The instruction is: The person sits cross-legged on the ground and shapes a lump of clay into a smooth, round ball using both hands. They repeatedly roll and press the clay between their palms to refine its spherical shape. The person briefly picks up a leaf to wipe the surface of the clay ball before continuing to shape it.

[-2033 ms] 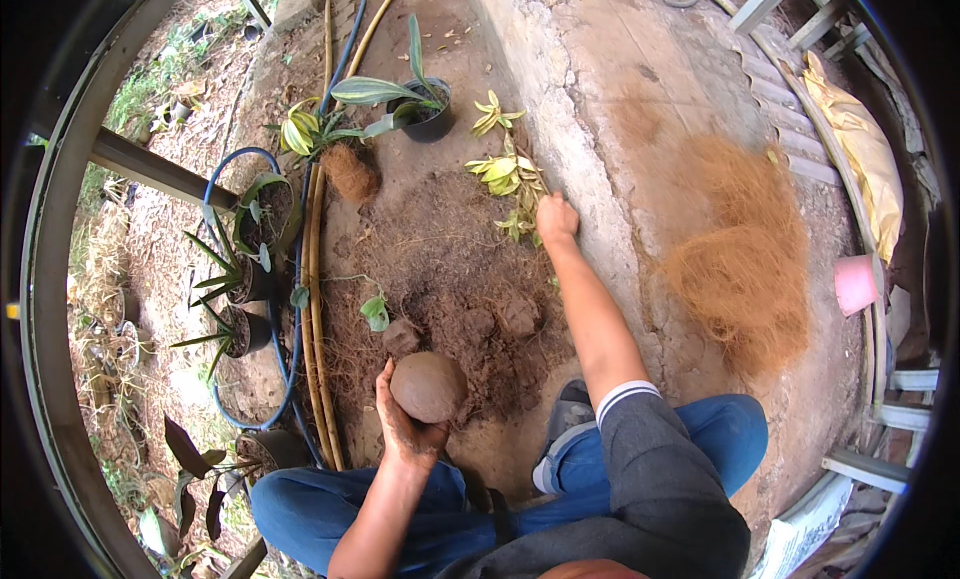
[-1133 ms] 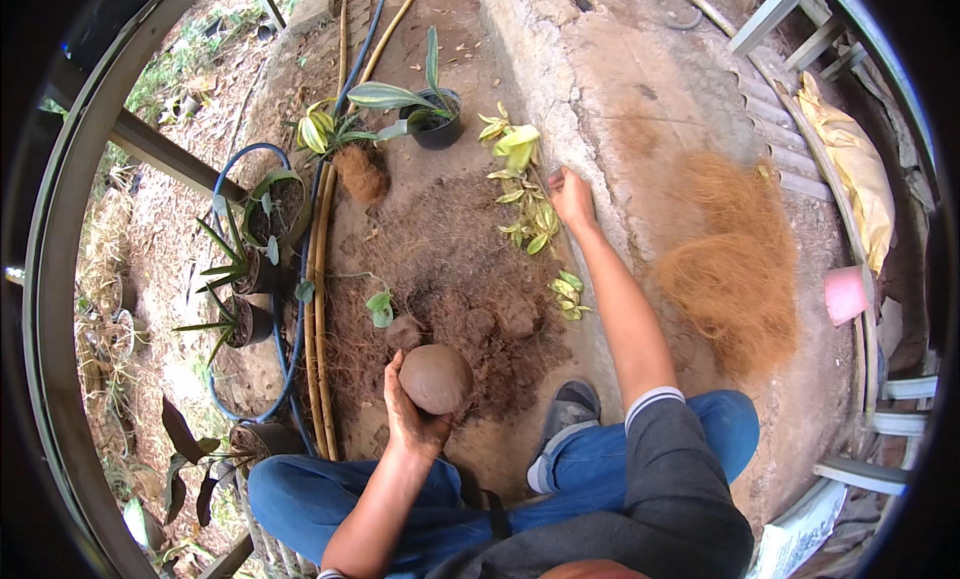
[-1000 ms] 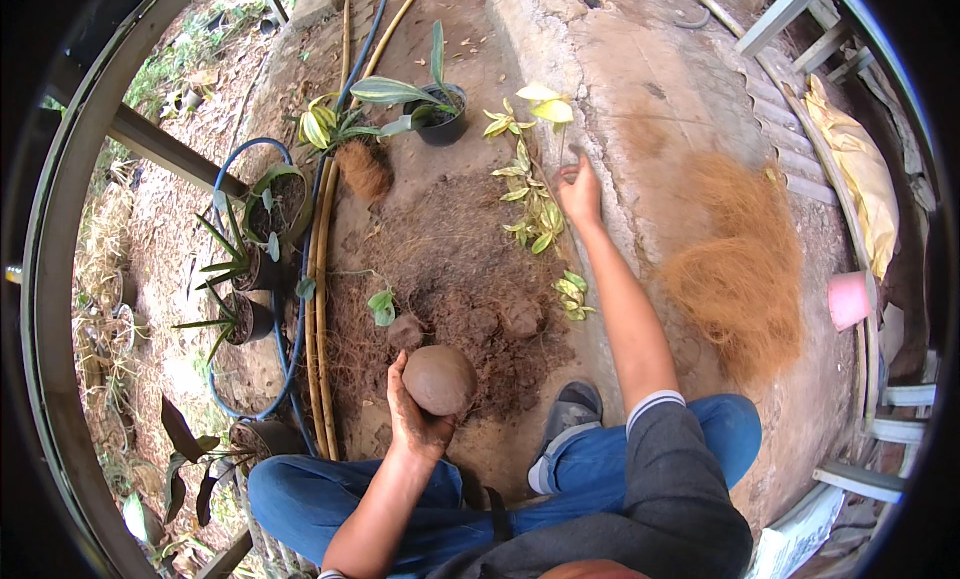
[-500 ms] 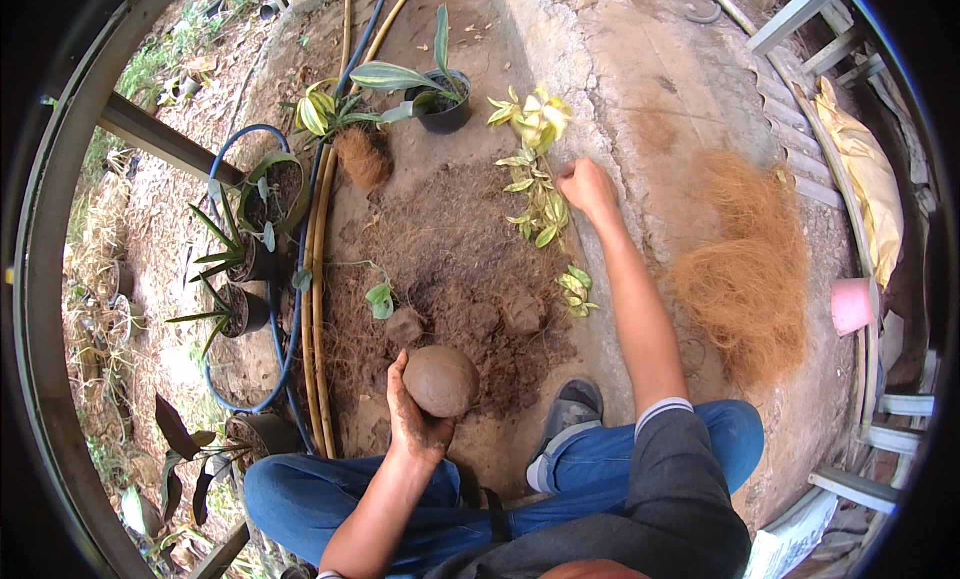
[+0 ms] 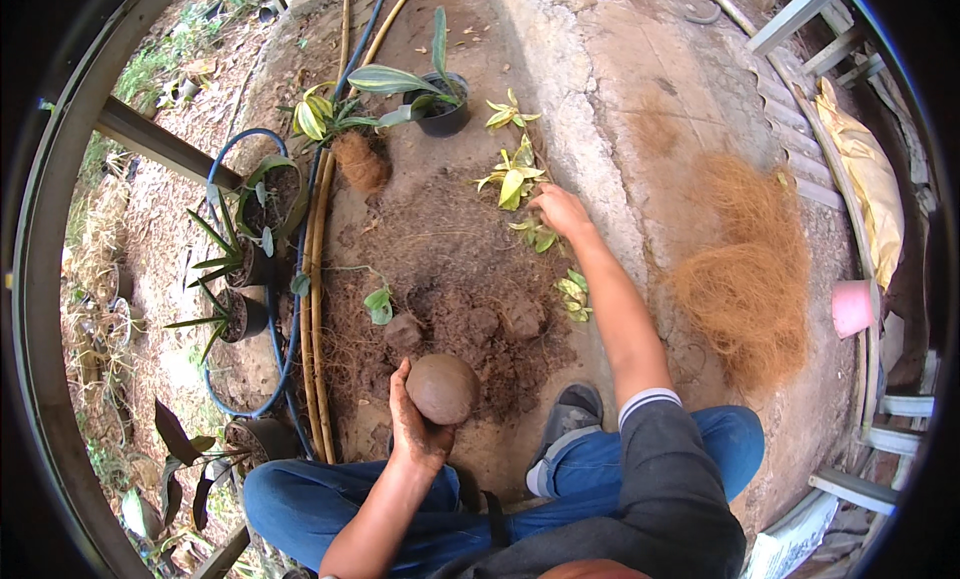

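Note:
A smooth, round brown ball of mud (image 5: 443,389) rests in my left hand (image 5: 415,429), whose soil-smeared fingers curl round its left and lower sides. Farther off to the right, my right hand (image 5: 562,211) is closed in a pinch at the stem of a yellow-green leafy cutting (image 5: 514,177). My fingers partly hide that stem. More leafy cuttings lie around it: one beyond (image 5: 512,113), one just below the hand (image 5: 540,237) and one nearer me (image 5: 574,295). Dark loose soil (image 5: 480,354) with clumps spreads in front of the ball.
Brown fibre (image 5: 745,279) lies heaped on the concrete at right, near a pink pot (image 5: 852,307). A black potted plant (image 5: 440,104) and a fibre-wrapped plant (image 5: 360,162) stand at the back. Bamboo poles (image 5: 318,309), a blue hose (image 5: 285,379) and several potted plants line the left.
My right hand has moved left and slightly nearer me, bringing the yellow-green cutting along and uncovering another cutting beyond. My left hand and the mud ball have shifted slightly nearer me.

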The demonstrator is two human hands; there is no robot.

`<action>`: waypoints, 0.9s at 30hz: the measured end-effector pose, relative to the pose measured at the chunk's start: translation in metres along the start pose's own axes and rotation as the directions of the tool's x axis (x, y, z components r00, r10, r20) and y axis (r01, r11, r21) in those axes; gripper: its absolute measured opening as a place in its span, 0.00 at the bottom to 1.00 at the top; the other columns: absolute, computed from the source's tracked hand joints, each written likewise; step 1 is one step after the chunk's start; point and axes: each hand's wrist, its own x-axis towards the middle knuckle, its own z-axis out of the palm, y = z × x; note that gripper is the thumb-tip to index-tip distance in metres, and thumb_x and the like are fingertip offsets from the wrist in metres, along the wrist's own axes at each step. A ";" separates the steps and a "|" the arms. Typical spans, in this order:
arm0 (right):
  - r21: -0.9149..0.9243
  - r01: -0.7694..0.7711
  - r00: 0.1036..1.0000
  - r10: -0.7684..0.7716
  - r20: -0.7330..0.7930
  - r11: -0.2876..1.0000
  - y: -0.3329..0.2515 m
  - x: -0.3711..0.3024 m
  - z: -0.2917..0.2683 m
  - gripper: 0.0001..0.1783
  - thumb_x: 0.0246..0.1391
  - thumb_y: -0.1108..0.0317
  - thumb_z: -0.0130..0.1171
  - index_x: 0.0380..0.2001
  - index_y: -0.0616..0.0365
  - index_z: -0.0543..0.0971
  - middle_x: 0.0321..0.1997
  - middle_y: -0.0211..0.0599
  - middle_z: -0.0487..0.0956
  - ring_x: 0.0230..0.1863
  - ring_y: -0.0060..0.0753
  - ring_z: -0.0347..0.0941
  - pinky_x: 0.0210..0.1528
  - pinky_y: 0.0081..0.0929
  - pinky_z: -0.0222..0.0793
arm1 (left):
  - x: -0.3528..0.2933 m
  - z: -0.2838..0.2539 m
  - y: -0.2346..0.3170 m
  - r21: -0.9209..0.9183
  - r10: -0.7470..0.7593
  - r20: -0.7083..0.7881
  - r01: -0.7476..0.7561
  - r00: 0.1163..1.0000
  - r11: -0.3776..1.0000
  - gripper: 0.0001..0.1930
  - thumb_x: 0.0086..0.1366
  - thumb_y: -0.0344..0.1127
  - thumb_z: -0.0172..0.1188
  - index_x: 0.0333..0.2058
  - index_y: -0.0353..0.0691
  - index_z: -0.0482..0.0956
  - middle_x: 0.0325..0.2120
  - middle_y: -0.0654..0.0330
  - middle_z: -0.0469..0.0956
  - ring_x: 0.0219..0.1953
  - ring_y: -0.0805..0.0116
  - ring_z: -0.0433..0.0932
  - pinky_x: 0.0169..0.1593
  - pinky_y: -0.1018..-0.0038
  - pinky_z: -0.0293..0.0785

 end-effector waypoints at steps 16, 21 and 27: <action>0.736 -0.062 0.765 0.505 -0.399 0.674 0.046 0.026 -0.028 0.17 0.43 0.62 0.64 0.30 0.67 0.78 0.22 0.52 0.77 0.23 0.38 0.72 0.29 0.36 0.66 | -0.009 0.005 -0.003 0.018 0.014 0.039 -0.014 0.999 1.000 0.29 0.60 0.59 0.47 0.52 0.46 0.63 0.48 0.53 0.70 0.50 0.56 0.71 0.53 0.56 0.68; 0.940 0.183 0.759 0.567 -0.320 0.287 0.019 0.033 -0.048 0.12 0.46 0.67 0.62 0.33 0.65 0.78 0.24 0.43 0.80 0.24 0.24 0.75 0.28 0.26 0.67 | -0.008 0.002 -0.002 0.010 0.022 0.043 -0.022 0.999 1.000 0.29 0.60 0.59 0.47 0.52 0.45 0.63 0.48 0.53 0.69 0.51 0.56 0.71 0.53 0.56 0.68; 0.793 -0.022 0.768 0.518 -0.376 0.609 0.042 0.039 -0.042 0.15 0.48 0.66 0.58 0.39 0.63 0.76 0.29 0.50 0.80 0.31 0.40 0.78 0.34 0.33 0.69 | -0.003 0.001 -0.004 0.022 -0.012 0.038 0.011 0.999 1.000 0.29 0.60 0.59 0.46 0.52 0.45 0.63 0.47 0.53 0.70 0.51 0.56 0.71 0.54 0.55 0.67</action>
